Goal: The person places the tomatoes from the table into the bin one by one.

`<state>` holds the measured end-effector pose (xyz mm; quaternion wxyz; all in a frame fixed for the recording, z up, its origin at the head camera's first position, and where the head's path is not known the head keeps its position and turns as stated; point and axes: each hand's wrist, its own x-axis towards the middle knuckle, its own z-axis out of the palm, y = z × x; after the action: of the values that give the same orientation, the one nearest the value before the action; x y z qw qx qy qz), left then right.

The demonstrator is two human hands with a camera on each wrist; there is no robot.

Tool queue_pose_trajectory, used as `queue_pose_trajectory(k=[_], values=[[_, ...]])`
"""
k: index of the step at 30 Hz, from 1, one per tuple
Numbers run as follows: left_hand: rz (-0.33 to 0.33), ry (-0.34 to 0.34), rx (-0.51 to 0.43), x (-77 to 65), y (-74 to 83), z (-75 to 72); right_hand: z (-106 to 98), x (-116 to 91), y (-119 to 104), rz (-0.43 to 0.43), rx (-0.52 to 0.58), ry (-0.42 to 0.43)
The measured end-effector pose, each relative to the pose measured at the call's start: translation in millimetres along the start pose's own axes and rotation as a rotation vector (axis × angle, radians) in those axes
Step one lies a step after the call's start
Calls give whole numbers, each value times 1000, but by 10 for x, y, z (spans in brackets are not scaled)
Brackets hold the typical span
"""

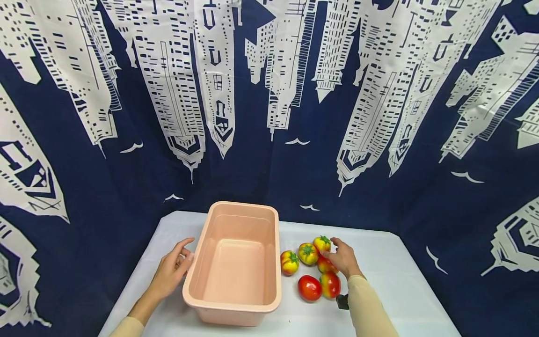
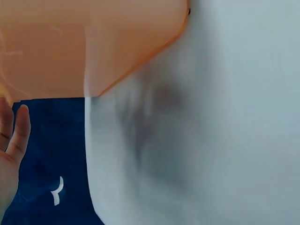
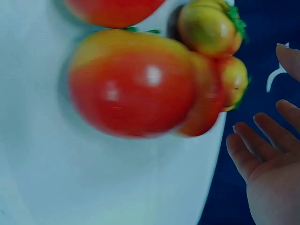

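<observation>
A pink plastic basin (image 1: 236, 271) with nothing in it stands in the middle of the table. Beside its left wall is my left hand (image 1: 170, 269), fingers loosely bent and fingertips right at the rim; two of its fingers (image 2: 19, 133) show in the left wrist view. To the basin's right lie several glossy red and yellow tomatoes, one mostly red (image 1: 309, 288) and others with green leafy tops, such as this yellow one (image 1: 308, 253). My right hand (image 1: 344, 259) hovers at the group's right side, its fingers spread near the farthest tomato (image 1: 322, 244) and overlapping a red-yellow one (image 1: 326, 267).
A white table (image 1: 396, 281) carries everything, its far edge just behind the basin. Behind hangs a dark blue cloth (image 1: 252, 178) printed with white buildings and birds. A small black object (image 1: 343, 302) shows beside the right sleeve (image 1: 370, 304).
</observation>
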<state>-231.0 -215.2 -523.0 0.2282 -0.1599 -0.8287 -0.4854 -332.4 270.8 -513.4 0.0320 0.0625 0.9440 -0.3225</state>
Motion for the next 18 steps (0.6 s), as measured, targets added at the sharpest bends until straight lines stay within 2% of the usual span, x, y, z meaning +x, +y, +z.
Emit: queue_pose_trajectory(k=[4, 6, 9, 16, 18], values=[[26, -29, -233, -56, -3, 8, 92, -17, 122, 29, 61, 18], [30, -52, -315, -62, -21, 25, 151, -21, 158, 38, 76, 27], [28, -95, -342, -62, -85, 71, 229, -7, 183, 62, 81, 44], [-118, -233, -378, -121, -86, 126, 314, -37, 232, 142, 90, 47], [-146, -254, -390, -130, -94, 132, 327, -49, 260, 151, 86, 47]])
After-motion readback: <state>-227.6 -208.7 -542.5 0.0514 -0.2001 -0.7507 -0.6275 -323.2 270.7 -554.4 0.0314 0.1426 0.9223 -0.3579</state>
